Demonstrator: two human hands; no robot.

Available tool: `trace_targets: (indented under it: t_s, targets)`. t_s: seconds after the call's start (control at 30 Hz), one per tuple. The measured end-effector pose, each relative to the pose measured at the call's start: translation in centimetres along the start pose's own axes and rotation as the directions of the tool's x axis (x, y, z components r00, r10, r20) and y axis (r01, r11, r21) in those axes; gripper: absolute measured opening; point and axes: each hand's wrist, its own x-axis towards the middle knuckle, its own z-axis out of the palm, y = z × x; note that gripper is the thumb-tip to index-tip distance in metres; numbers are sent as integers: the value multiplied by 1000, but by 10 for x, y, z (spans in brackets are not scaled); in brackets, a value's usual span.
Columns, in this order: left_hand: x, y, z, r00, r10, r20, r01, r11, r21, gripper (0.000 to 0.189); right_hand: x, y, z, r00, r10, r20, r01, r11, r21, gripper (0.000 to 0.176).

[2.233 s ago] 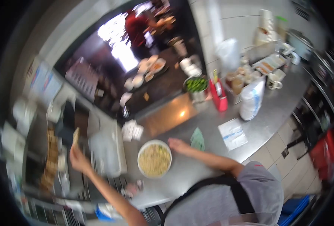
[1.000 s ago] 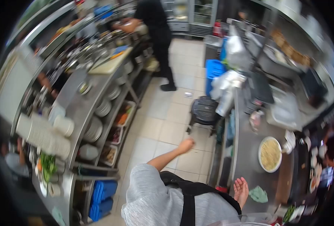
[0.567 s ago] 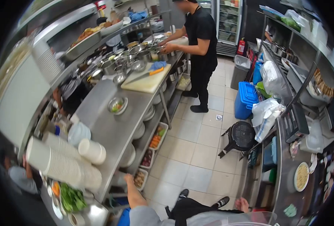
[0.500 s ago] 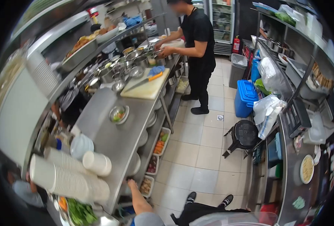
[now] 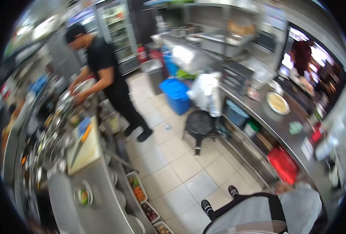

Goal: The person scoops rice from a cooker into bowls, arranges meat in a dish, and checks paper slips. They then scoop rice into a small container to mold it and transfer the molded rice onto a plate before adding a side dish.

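My right hand (image 5: 284,188) is a blurred patch at the lower right, just beyond my grey sleeve (image 5: 303,204). It is close to a red bag-like item (image 5: 284,163) under the right counter; whether they touch and how the fingers are set cannot be made out. My left hand is out of view. On the left steel counter (image 5: 66,199) stands a small bowl (image 5: 83,194) with green and orange food. Beyond it, a knife with an orange handle (image 5: 86,133) lies on a pale cutting board (image 5: 95,156) beside a blue cloth (image 5: 84,125).
A co-worker in black (image 5: 106,66) stands at the left counter, hands over metal bowls. A black stool (image 5: 199,124) and a blue bin (image 5: 176,99) stand along the right side. A plate of pale food (image 5: 277,103) and a green cloth (image 5: 295,127) lie on the right counter.
My view has swung to the right. My left hand, earlier at the left counter's edge, has left the frame, as have the stacked white tubs. My right sleeve has come into view.
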Motion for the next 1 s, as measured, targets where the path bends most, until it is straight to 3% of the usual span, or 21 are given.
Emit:
trace_targets:
  t_s: [0.13,0.27,0.53,0.8,1.0]
  targets:
    - [-25,-14,89,972,-64,227,23,984,178,34,-31,39,37,995,67,-70,-64,997,50,33]
    - [-62,-43,153,901,-180,395,41,942,334,35,-46,25,61,990,99,-104,-99,995,12,33]
    - [-174,-123,210,661,-494,564,-20,740,672,36,-30,94,113,980,199,-10,-197,978,74,32]
    - [-324,-233,201,390,-813,432,-294,335,895,38,-31,151,167,994,102,-29,-81,907,413,33]
    - [-444,-344,138,300,-938,176,-574,-30,818,40,-56,265,225,971,214,-105,-82,713,696,34]
